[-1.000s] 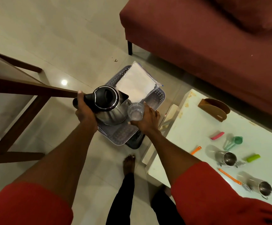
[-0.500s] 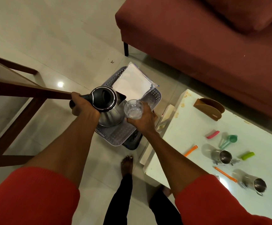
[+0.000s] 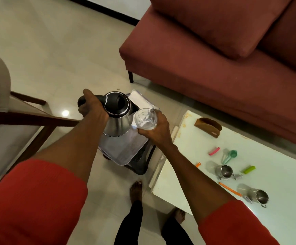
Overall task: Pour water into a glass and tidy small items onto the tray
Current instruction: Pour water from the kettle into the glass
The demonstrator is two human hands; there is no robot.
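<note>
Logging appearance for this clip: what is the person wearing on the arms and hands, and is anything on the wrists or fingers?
Both arms have short, loose red-orange sleeves ending near the elbow, with a fine ribbed texture. Forearms are bare. The left hand and right hand are bare too: no gloves, watch or bracelet visible. Rings cannot be ruled out, since most fingers are hidden.

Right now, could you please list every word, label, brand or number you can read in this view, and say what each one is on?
No text can be read anywhere in this view.
kettle: no brand or marking shows on its black lid or steel body.
glass: faint moulded lines only, no lettering.
steel cups: plain.
wooden holder: a small pale mark near one end, too blurred to read.
</note>
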